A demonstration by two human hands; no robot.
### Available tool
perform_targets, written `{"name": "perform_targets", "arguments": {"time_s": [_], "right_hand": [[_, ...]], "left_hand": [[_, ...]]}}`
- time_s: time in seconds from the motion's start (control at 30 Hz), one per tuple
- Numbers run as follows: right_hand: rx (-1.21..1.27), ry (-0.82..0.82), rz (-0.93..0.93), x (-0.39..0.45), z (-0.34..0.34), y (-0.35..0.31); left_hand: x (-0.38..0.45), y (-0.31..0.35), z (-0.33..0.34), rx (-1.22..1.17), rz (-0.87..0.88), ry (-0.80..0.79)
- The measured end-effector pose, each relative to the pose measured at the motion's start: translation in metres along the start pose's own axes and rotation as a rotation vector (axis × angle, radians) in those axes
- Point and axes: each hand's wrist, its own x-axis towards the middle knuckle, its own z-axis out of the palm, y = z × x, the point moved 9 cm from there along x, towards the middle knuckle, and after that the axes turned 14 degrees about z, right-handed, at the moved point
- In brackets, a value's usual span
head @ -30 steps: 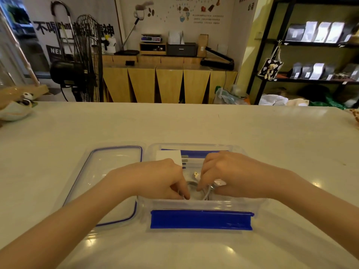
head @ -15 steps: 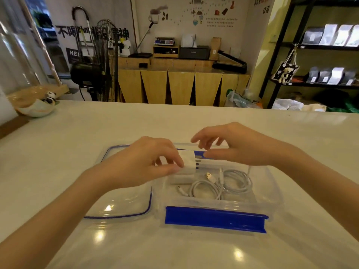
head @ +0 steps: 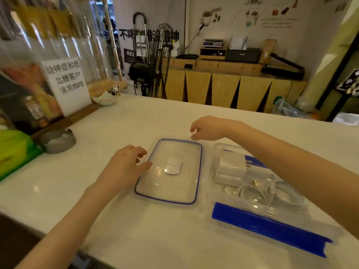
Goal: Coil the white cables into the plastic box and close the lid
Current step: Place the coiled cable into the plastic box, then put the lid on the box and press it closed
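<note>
The plastic box [head: 219,191] is clear and rectangular, and it stands open on the white table [head: 174,117], to the right in the view; a long blue clip [head: 268,227] runs along its near edge, and a second blue strip shows at the far edge. Inside it the white cables [head: 270,195] lie in loose loops at the near part, with small metal plugs sticking out of the coil; behind them, in the far part of the box, there are white chargers [head: 231,166], stacked one on another. The lid [head: 171,171] is off the box and lies flat on the table just beside it, on its left; it is transparent with a thin blue line around its rim, and a small white patch sits in its middle.

The left hand [head: 126,166] is at the left edge of the lid, the fingers relaxed and a little bent, the thumb touching or almost touching the rim; it grips nothing. The right hand [head: 209,129] hangs above the far corner of the lid, the fingers loosely curled downward, and it holds nothing.
</note>
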Motion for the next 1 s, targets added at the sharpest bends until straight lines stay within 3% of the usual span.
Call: {"name": "perform_targets", "arguments": {"time_s": [0.17,0.37,0.6,0.77,0.87,1.0], "right_hand": [[-0.026,-0.162,0.189,0.017,0.023,0.006],[0.061,-0.030,0.227,0.026,0.019,0.014],[0.543,0.108,0.241,0.014,-0.030,0.039],[0.727,0.402,0.129,-0.028,-0.074,0.056],[0.941,0.493,0.163,-0.055,-0.085,0.082],[1.434,0.491,0.287,-0.091,-0.080,0.125]], "left_hand": [[-0.005,-0.014,0.009,-0.007,-0.097,-0.011],[-0.002,-0.014,0.000,-0.059,-0.112,0.102],[0.022,-0.013,-0.042,-0.344,-0.102,0.371],[0.042,0.025,-0.063,-0.738,0.048,0.442],[0.045,0.065,-0.078,-0.724,0.223,0.462],[0.041,0.130,-0.089,-0.615,0.526,0.478]]}}
